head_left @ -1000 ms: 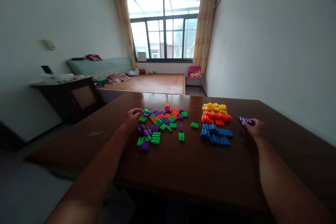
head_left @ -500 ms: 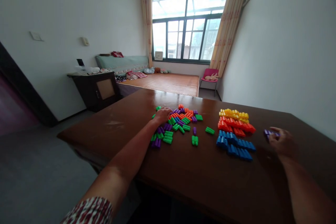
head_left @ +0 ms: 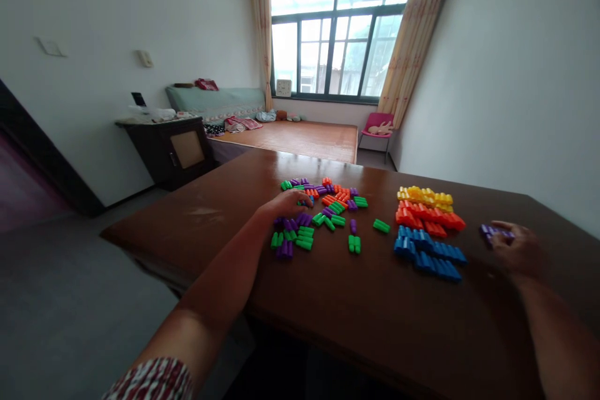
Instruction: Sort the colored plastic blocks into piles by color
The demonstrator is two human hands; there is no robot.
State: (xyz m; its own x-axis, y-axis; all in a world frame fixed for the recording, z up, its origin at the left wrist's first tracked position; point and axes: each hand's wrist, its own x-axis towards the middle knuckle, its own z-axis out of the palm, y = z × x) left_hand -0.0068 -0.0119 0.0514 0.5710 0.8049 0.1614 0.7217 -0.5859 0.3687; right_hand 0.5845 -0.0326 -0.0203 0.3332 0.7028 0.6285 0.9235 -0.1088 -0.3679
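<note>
My left hand [head_left: 288, 201] reaches into a mixed heap of small ribbed plastic building blocks, its fingers bent around a blue block [head_left: 307, 201]. Green blocks [head_left: 304, 239], purple blocks [head_left: 284, 250] and orange blocks [head_left: 342, 194] lie around it. On the far right of the table, my right hand [head_left: 518, 250] pinches a purple block row [head_left: 495, 233] resting at the tabletop. Between the hands lie blocks grouped by colour: yellow rows [head_left: 425, 197], orange-red rows [head_left: 429, 219] and blue rows [head_left: 430, 255].
The brown table [head_left: 300, 300] ends at a near edge in front of me. A loose green block [head_left: 381, 225] and a green pair [head_left: 354, 244] lie between heap and rows. Beyond stand a bed [head_left: 309, 137], a dark cabinet [head_left: 162, 150] and a pink chair [head_left: 376, 122].
My left hand has shifted slightly within the heap, and a blue block now shows at its fingertips. My right hand stays at the purple row. The whole view has tilted a little.
</note>
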